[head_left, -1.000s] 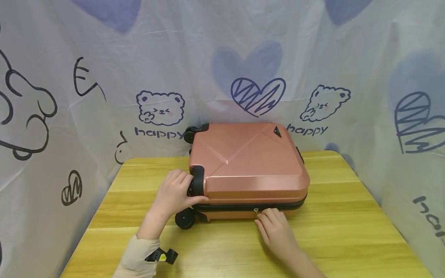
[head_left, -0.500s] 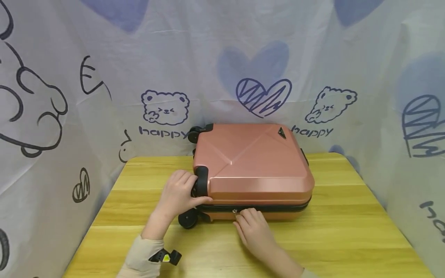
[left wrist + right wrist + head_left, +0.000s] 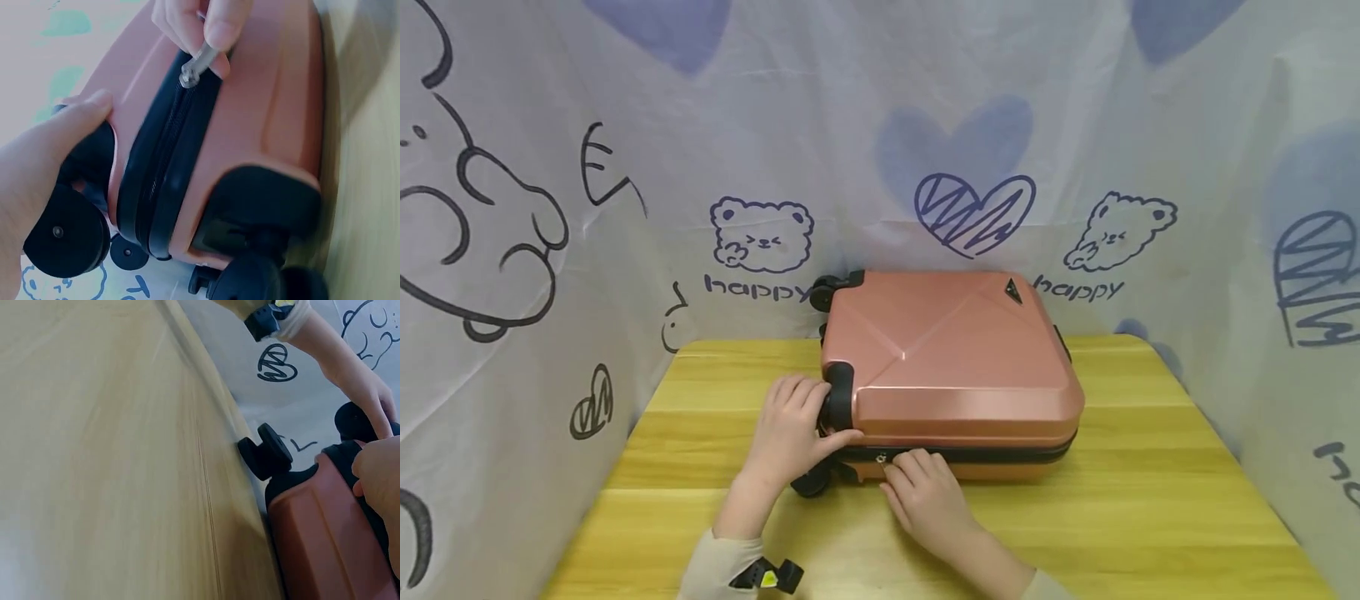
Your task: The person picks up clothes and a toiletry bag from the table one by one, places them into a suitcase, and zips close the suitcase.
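A rose-pink hard-shell suitcase [image 3: 955,342] lies flat, its black-trimmed zipper [image 3: 165,137] facing the person. At the near left corner my left hand [image 3: 786,433] grips the black corner guard [image 3: 841,396] by the wheel, its thumb along the shell's edge. The other fingers of that hand are partly hidden behind the corner. My right hand [image 3: 928,504] pinches the metal zipper pull [image 3: 199,65] on the front side, a short way right of the left thumb. In the left wrist view, the zipper teeth between the pull and the wheeled end look closed.
The suitcase rests on a yellow wood-grain table [image 3: 1150,500]. Black wheels [image 3: 826,293] stick out from its left end. White cloth [image 3: 850,100] printed with hearts and bears hangs behind and at both sides. A black wrist camera [image 3: 771,575] sits on the left sleeve.
The right hand has slid the zipper pull leftward along the suitcase front, closer to the left hand. The left hand keeps its grip on the corner. The head view has shifted slightly.
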The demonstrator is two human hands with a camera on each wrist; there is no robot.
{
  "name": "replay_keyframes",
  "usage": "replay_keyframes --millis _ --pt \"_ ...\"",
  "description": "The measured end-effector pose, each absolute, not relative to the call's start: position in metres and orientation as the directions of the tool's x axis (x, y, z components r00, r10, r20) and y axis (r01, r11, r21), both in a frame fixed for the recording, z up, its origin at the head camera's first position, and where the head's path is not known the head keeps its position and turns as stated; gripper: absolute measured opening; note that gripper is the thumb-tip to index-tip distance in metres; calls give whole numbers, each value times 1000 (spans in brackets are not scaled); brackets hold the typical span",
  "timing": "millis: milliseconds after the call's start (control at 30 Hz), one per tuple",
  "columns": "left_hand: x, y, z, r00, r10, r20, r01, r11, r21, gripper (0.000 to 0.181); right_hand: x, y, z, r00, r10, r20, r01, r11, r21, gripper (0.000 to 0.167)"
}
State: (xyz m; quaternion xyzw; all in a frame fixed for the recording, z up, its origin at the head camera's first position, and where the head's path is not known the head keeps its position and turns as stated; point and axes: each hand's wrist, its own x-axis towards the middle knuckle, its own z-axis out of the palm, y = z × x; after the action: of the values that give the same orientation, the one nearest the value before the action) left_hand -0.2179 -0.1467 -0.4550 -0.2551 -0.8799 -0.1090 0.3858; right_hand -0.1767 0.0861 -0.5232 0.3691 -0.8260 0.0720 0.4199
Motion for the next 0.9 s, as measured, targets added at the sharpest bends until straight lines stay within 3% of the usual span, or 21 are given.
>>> replay_keyframes --millis 167,333,467,633,767,900 --pt "-205 -146 -462 -539 304 786 518 855 25 71 -179 96 -518 -358 -547 757 -683 706 187 26" --pt "-193 -142 -468 -409 264 873 572 820 20 51 -184 112 -504 -328 -530 782 -676 710 197 32" --pt "-185 -136 -475 -310 256 916 616 788 -11 38 -189 125 -489 -268 -517 813 -675 703 224 31" --pt "-180 -127 -484 -239 239 941 657 753 -25 30 -198 139 -469 -206 -503 839 -659 706 261 29" --pt "-177 -118 -492 -211 209 955 668 744 -15 27 -210 155 -453 -229 -487 843 -655 718 236 34" --pt "-172 -108 -504 -243 211 947 663 748 4 27 -223 172 -443 -333 -485 809 -651 738 175 58"
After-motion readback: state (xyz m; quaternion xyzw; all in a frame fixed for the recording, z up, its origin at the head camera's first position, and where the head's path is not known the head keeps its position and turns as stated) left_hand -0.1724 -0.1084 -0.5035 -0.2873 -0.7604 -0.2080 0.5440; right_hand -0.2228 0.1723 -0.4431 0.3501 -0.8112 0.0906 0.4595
